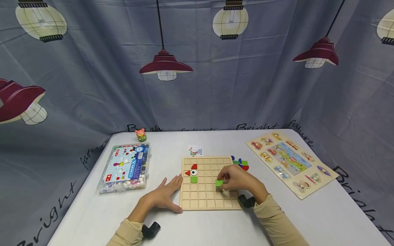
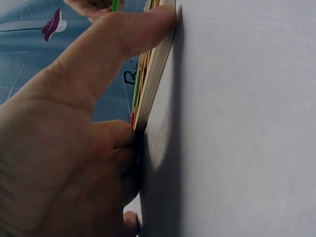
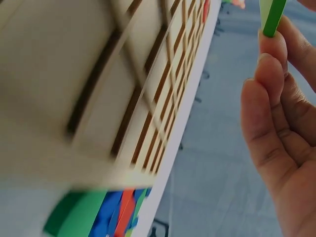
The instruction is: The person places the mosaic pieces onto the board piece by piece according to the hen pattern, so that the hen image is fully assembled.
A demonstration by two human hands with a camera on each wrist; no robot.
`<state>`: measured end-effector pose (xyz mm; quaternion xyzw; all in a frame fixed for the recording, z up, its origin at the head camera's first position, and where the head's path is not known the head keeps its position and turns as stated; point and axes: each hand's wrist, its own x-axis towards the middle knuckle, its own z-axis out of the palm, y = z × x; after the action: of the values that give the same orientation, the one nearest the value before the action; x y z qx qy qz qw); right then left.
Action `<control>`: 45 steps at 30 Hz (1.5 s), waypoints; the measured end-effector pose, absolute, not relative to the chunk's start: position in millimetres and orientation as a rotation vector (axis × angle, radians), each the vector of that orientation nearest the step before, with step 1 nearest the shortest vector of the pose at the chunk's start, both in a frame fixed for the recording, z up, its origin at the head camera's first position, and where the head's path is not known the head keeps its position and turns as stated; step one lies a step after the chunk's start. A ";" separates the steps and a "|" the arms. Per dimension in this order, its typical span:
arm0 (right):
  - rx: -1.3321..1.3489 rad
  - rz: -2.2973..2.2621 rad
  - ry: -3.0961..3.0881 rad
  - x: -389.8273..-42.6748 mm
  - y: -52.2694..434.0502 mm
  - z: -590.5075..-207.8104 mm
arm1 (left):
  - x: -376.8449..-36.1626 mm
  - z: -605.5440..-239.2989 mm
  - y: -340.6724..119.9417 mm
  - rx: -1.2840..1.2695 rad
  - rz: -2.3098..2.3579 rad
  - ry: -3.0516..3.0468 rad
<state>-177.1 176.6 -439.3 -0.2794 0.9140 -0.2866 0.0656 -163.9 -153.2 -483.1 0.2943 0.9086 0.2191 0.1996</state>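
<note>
We are seeing open squares lying across the gridded wooden board (image 1: 207, 191); loose coloured wooden pieces (image 1: 241, 163) are crowding its far-right corner.

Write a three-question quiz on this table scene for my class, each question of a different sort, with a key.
1. True or false: the left hand lies flat against the grid board.
2. The right hand pinches: A) a red tile B) a green tile C) nothing
3. What lies at the table's right side?

Key
1. True
2. B
3. A vehicle puzzle
</note>
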 end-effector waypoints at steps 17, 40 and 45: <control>-0.883 -0.686 2.679 -181.6 100.2 -435.8 | -160.4 -479.8 -148.5 0.807 0.674 2.520; -0.848 -0.386 2.731 -187.8 64.9 -445.9 | -160.5 -478.2 -148.2 0.838 0.661 2.520; -0.856 -0.402 2.733 -189.0 64.9 -445.7 | -161.0 -478.2 -148.8 0.841 0.656 2.523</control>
<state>-189.0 64.9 -445.7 -0.2938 0.9376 -0.1381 0.1245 -161.0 -148.8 -478.2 0.3010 0.9025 0.2345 0.2000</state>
